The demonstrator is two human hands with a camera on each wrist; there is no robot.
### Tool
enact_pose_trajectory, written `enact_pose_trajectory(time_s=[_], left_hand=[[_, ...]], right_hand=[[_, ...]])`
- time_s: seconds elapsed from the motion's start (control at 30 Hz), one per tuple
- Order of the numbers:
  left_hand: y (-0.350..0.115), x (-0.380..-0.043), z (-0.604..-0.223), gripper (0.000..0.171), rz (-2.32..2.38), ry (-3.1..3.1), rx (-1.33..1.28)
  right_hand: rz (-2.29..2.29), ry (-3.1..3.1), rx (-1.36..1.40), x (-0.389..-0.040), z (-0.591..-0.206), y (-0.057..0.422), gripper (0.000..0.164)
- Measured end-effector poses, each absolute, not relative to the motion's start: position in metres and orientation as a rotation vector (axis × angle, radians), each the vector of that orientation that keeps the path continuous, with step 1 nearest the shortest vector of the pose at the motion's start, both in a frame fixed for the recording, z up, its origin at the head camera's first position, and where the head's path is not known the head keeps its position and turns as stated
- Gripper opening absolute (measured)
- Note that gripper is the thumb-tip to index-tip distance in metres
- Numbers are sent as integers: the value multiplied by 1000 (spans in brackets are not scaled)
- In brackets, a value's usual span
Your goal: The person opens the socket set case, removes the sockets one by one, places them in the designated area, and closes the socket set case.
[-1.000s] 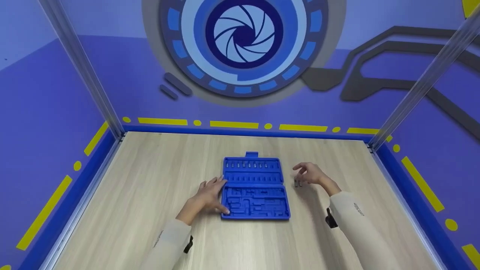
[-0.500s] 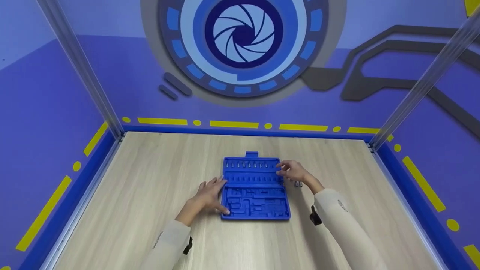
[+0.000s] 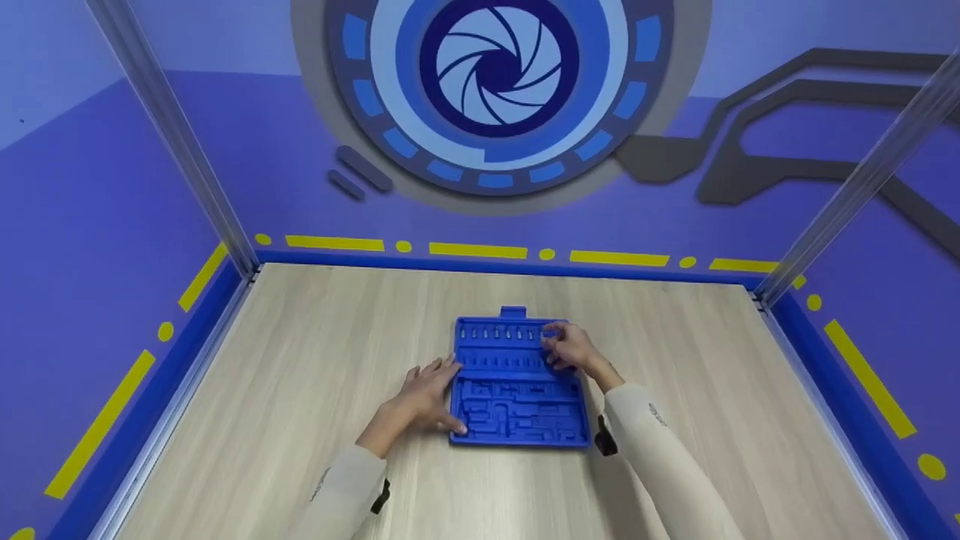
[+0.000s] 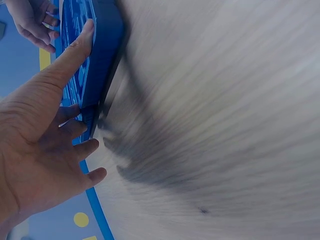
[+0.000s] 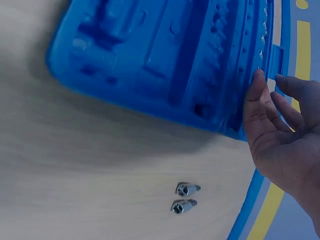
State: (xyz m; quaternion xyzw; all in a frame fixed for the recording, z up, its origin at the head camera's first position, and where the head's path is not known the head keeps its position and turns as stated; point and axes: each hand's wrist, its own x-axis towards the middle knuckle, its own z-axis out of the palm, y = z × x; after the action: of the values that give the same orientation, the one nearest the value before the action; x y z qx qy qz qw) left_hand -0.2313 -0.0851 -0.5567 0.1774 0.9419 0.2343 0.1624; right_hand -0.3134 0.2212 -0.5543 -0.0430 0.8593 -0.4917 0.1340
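A blue moulded plastic socket case [image 3: 521,445] lies unfolded on the table, its top row holding several small silver sockets [image 3: 496,333]. Along its left edge my left hand [image 3: 420,397] spreads, thumb on the rim near the front corner, fingers straight beside the wall. Over the right end of the top row is my right hand [image 3: 574,349], thumb and fingertips at the last slots; whether a socket sits between them I cannot tell. In the right wrist view, two silver bit sockets [image 5: 186,197] lie on the tabletop to the right of the case.
The wood-grain table [image 3: 337,330] is enclosed by blue printed walls [image 3: 367,217] at the back and sides. Metal posts [image 3: 847,187] rise at the rear corners. A latch tab [image 3: 513,311] sticks out from the case's far edge.
My right hand has moved left from beside the loose bit sockets to the right end of the case's top row. The left hand keeps its place on the case; the head view shifts slightly.
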Motion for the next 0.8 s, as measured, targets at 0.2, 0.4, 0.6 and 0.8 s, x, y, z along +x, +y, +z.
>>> enact_pose_trajectory(time_s=[0.2,0.4,0.6,0.8], left_hand=[[-84,-232,-559,121,673,2693,519],[-87,-231,-560,121,707,2706,535],[-91,-228,-560,122,733,2690,515],[-86,-234,-560,121,715,2692,515]], right_hand=[[-1363,2555,-2,-321,-564,211,40],[-1224,2634,106,-331,-569,204,39],[-1140,2661,104,-340,-572,199,37],[-1089,2701,77,-343,-571,204,37]])
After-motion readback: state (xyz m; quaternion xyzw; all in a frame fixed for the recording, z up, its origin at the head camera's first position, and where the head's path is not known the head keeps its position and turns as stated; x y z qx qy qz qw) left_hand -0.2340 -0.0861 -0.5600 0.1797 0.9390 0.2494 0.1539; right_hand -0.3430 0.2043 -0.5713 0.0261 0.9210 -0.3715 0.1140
